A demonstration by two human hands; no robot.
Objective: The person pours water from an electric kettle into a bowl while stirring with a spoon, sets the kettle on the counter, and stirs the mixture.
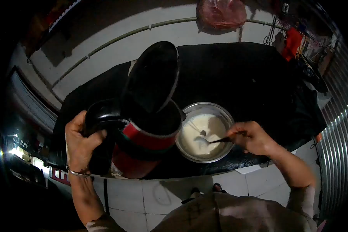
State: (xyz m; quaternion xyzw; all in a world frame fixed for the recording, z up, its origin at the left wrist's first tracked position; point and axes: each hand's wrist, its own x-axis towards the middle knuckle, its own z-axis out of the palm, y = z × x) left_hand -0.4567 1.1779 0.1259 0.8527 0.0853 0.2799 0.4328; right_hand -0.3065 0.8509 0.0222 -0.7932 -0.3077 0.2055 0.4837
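My left hand [81, 137] is wrapped round the black handle of a red and black kettle [143, 152], whose black lid [152, 75] stands open. The kettle leans to the right, its spout at the rim of a metal bowl [207, 158]. Cream-coloured liquid [191, 141] lies in the bowl, and a thin pale streak runs below the spout, perhaps a pour. My right hand [251, 137] is closed on the dark handle of a spoon [205, 142], its head dipping into the liquid. A small dark speck shows beside the spoon. The kettle's inside is too dark to make out.
A black-covered table [228, 73] carries the bowl and stands against a pale wall with a pipe [123, 34]. A reddish plastic bag [222, 13] hangs at the back. Corrugated metal [338, 131] rises on the right; below lies tiled floor [125, 193].
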